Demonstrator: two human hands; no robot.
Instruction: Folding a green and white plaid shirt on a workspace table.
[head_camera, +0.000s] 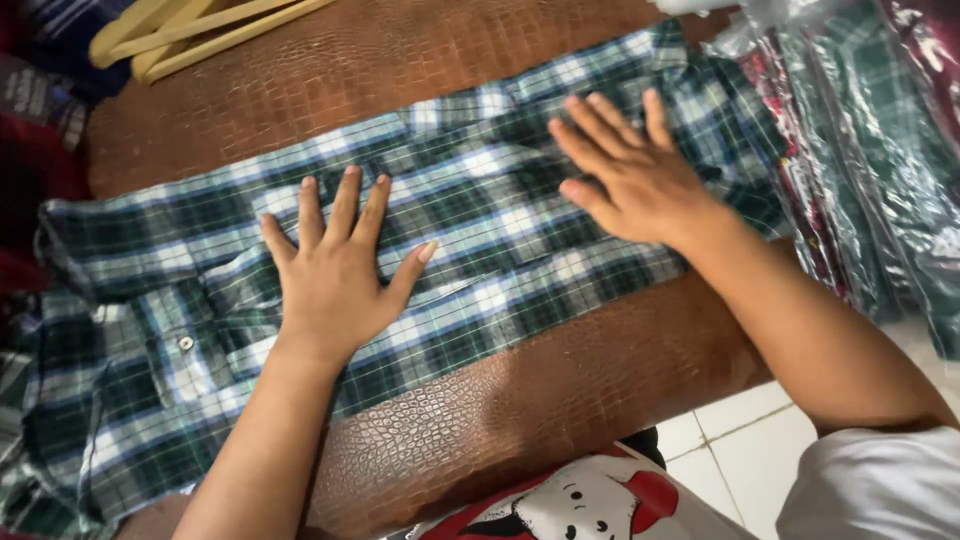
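both hands, left hand (335, 275) and right hand (630, 175), press flat with fingers spread wide on a green plaid shirt (470, 215) lying across the brown textured surface (520, 400); bagged shirts (870, 150) crowd its right end, wooden hangers (190, 30) lie beyond.

Open brown surface (300, 90) above the plaid shirt (480, 210), hemmed by wooden hangers (190, 30) top-left and wrapped garments (870, 150) right.

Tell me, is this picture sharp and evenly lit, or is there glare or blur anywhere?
Head view: mostly sharp, the plaid shirt and both flat hands, left hand and right hand, are crisp; soft, even light with faint shadows under the palms; white glare on the plastic-wrapped shirts at right; a dull sheen on the brown textured surface; the wooden hangers at top left look slightly soft.
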